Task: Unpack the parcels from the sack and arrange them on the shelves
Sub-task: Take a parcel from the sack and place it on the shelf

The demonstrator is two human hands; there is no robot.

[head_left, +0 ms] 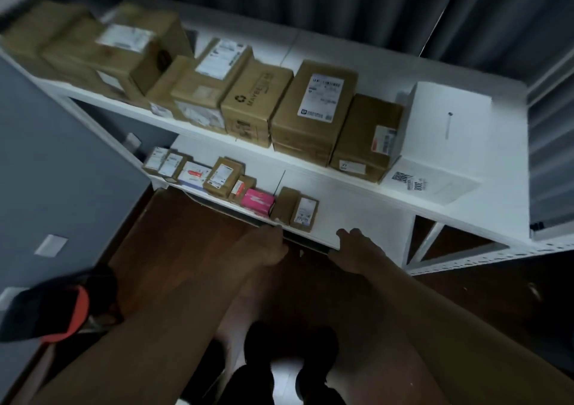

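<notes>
Head view. Parcels [298, 210] are ranged along the lower shelf [357, 218]; the sack is not seen. The left hand [264, 246] and right hand [357, 249] are held at its front edge, their grasp indeterminable. Additions are best slid rightward, where bare board is left.

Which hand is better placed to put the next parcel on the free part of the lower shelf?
Probably the right hand. It rests at the edge of the lower shelf, just before the bare space right of the small brown box. The left hand sits below that box.
</notes>
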